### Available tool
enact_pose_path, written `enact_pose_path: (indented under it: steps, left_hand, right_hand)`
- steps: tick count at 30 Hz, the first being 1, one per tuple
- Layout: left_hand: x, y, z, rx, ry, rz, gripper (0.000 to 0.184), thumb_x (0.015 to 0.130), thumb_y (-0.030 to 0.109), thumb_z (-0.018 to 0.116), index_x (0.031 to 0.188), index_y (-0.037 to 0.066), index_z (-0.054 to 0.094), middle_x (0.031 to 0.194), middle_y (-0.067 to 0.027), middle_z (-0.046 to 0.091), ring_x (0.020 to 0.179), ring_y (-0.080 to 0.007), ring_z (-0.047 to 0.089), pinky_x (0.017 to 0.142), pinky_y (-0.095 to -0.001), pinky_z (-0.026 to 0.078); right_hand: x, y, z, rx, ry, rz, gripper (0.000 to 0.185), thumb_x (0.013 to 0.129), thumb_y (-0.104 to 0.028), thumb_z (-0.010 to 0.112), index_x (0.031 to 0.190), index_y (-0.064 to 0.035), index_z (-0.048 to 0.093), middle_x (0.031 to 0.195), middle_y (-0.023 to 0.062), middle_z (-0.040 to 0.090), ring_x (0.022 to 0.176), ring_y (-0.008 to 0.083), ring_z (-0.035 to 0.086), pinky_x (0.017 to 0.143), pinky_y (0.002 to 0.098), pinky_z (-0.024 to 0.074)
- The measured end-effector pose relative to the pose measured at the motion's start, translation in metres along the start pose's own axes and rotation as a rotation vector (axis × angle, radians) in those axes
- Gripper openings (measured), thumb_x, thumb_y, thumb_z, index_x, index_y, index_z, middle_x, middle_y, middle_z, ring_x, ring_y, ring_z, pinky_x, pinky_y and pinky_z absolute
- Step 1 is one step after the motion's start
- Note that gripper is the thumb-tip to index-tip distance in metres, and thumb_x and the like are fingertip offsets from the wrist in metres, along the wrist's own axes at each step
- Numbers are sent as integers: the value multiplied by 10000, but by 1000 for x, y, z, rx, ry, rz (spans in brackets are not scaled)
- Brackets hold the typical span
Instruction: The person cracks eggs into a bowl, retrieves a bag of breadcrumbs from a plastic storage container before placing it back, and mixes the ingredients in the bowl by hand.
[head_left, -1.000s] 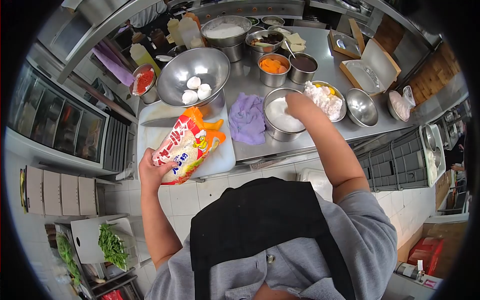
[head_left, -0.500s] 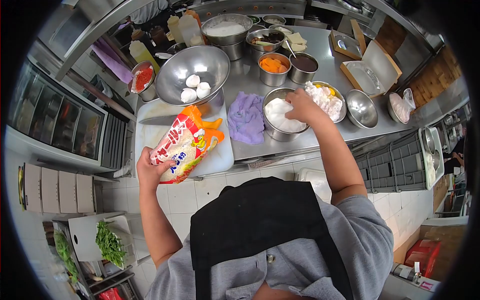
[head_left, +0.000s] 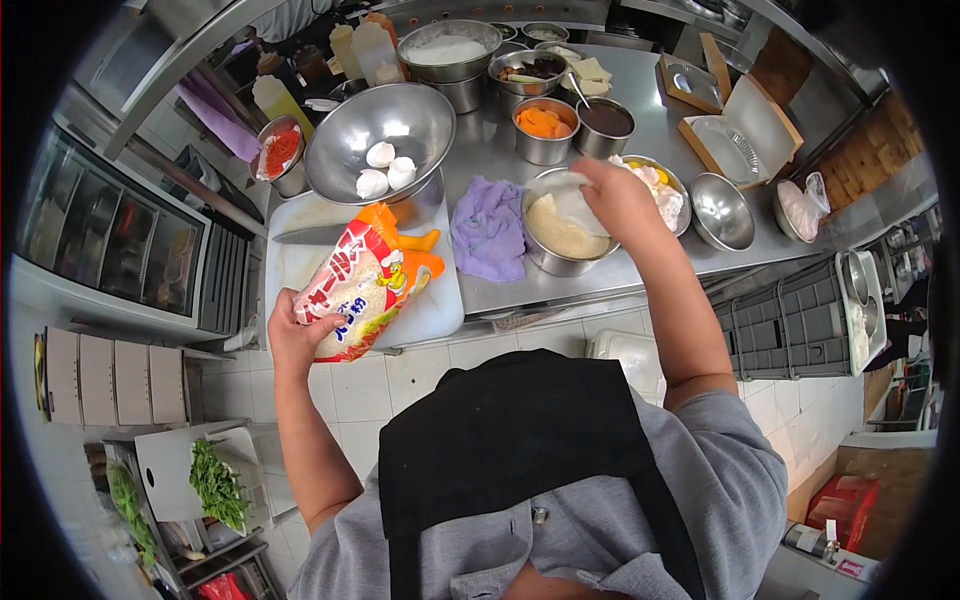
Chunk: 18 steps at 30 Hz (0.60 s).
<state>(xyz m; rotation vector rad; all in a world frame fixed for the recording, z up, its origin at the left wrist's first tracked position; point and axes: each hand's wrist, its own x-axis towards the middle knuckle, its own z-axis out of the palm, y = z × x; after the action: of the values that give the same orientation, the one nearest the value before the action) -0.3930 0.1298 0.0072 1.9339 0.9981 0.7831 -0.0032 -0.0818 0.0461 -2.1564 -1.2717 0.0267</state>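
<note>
My left hand (head_left: 300, 328) is wrapped round the lower end of a red and orange printed bag (head_left: 350, 295) of pale crumbs, over the white cutting board (head_left: 440, 310). A knife (head_left: 312, 234) lies on the board behind the bag. My right hand (head_left: 612, 192) pinches a translucent white sheet (head_left: 572, 196), blurred by motion, above a steel pot. Pale crumbs (head_left: 560, 232) show inside that pot (head_left: 565, 268). Left of it lies a crumpled purple cloth (head_left: 488, 230). Eggshells (head_left: 388, 170) sit in the large steel bowl (head_left: 345, 125) behind the board.
Pots of orange slices (head_left: 543, 122) and dark sauce (head_left: 606, 120) stand behind the crumb pot. A bowl with white food and yolks (head_left: 664, 190) and an empty steel bowl (head_left: 722, 212) are to the right. Further right are open cardboard boxes (head_left: 735, 140) and a grey crate (head_left: 795, 325).
My right hand has lifted the white sheet from the pot, and the pale crumbs beneath now show. My left hand and the bag have shifted slightly left in view.
</note>
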Motion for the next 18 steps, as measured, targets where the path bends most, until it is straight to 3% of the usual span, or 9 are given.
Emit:
enact_pose_path:
  steps: [3, 6, 8, 10, 12, 13, 18]
  left_hand:
    - [1, 3, -1, 5, 11, 4, 468, 563, 126, 876, 811, 43, 489, 762, -31, 610, 697, -80, 546, 637, -237, 467]
    - [-2, -1, -2, 9, 0, 1, 471, 560, 137, 874, 818, 40, 492, 766, -32, 611, 695, -79, 546, 640, -237, 469]
    - [4, -3, -2, -1, 11, 11, 470, 562, 146, 870, 824, 35, 495, 769, -33, 613, 693, -78, 547, 643, -238, 472]
    - [1, -6, -3, 46, -3, 20, 471, 561, 139, 870, 824, 38, 493, 774, -35, 614, 695, -77, 549, 643, -234, 471]
    - [0, -3, -2, 33, -8, 10, 475, 556, 133, 872, 828, 39, 495, 774, -34, 612, 693, -76, 549, 641, -231, 470]
    - [1, -3, -1, -9, -6, 6, 472, 556, 137, 877, 811, 43, 492, 761, -28, 610, 682, -76, 544, 627, -234, 470]
    - [1, -2, -3, 33, -1, 48, 469, 567, 165, 879, 788, 46, 483, 722, -17, 592, 658, -66, 519, 601, -231, 458]
  right_hand:
    - [-1, 1, 4, -100, 34, -146, 332, 787, -39, 505, 1098, -139, 569, 897, 180, 641, 855, 346, 612, 731, 436, 480]
    - [-7, -6, 5, -193, -7, -80, 397, 788, -33, 492, 1153, -181, 541, 882, 161, 648, 839, 330, 619, 714, 437, 483]
    - [-4, -6, 3, -299, -191, 74, 456, 785, -37, 486, 1203, -217, 507, 897, 148, 651, 838, 324, 623, 705, 440, 485]
    - [-7, -4, 3, -253, -138, 54, 454, 779, -41, 491, 1197, -215, 523, 905, 147, 652, 845, 326, 624, 717, 439, 485]
    - [-5, 6, 5, -173, -80, 17, 399, 782, -69, 532, 1157, -201, 566, 894, 185, 641, 844, 343, 619, 739, 422, 488]
    - [-6, 2, 0, -201, -107, 36, 338, 783, -54, 510, 1091, -156, 607, 924, 164, 652, 883, 330, 619, 756, 425, 481]
    - [-10, -11, -15, -4, 33, 42, 274, 793, -92, 540, 1056, -66, 612, 914, 190, 643, 868, 349, 616, 765, 413, 483]
